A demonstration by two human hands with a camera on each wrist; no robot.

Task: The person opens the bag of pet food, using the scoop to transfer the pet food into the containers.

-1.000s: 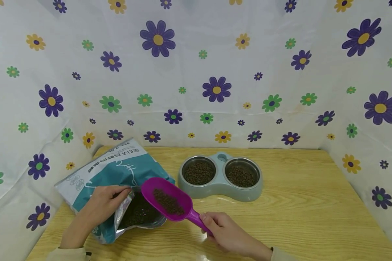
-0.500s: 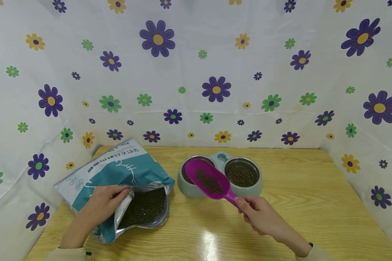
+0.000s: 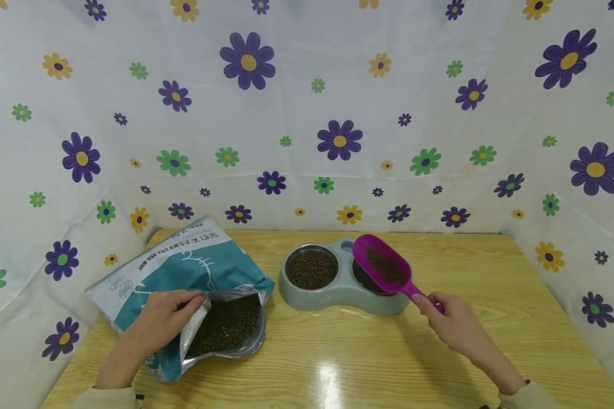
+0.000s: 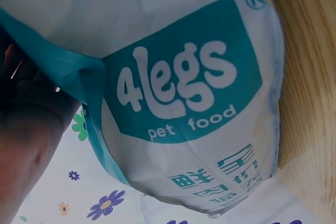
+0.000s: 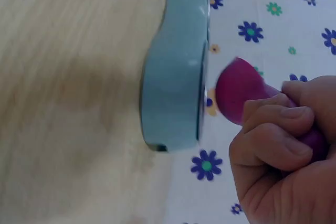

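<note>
My left hand [image 3: 160,318] pinches the top edge of the opening of a teal and white pet food bag [image 3: 220,258]. Through that mouth a mass of brown kibble [image 3: 227,324] shows. In the left wrist view the bag's printed side [image 4: 184,87] reads "4legs pet food". My right hand [image 3: 457,324] grips the handle of a magenta scoop [image 3: 384,264] with some kibble in it. The scoop is above the right bowl of a pale blue double pet feeder [image 3: 332,298] and partly hides that bowl. In the right wrist view my fingers curl round the scoop's handle [image 5: 313,142].
The feeder's left steel bowl [image 3: 312,267] holds kibble. All of this stands on a wood-grain table [image 3: 297,363]. A white cloth with flowers [image 3: 286,85] hangs behind and along both sides.
My right hand has carried the scoop of kibble rightward from over the bag's mouth, past the left bowl, to above the right bowl. My left hand stays on the bag.
</note>
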